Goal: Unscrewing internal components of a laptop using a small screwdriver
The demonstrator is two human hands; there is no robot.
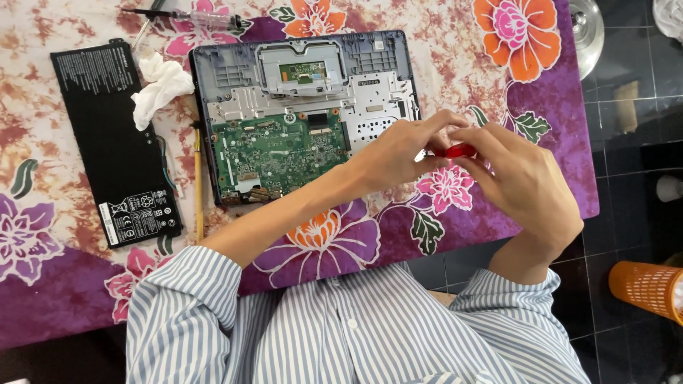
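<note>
— What are the hands doing?

— Both are together just past the right edge of the opened laptop, over the flowered cloth. The left hand and the right hand have their fingers pinched narrow around a small red thing. It shows only between the fingertips, so I cannot tell what it is.

— Which hand has the firmer hold?

— Hard to say. Both sets of fingertips touch it, the left from the laptop's side, the right from the other.

— And the laptop itself?

— It lies with its cover off, like an open tray. Inside, a green circuit board fills the lower left part, silver metal plates fill the rest, and a grey square pad sits at the far end.

— Anything else lying about?

— A flat black battery lies to the left of the laptop, apart from it, with its thin wires trailing out. A crumpled white tissue lies between battery and laptop, touching the battery's corner. A thin yellow-handled tool lies along the laptop's left edge, and a screwdriver with a clear handle lies at the far edge of the cloth.

— Any other containers?

— An orange basket stands on the dark floor at the right. What it holds I cannot tell.
</note>
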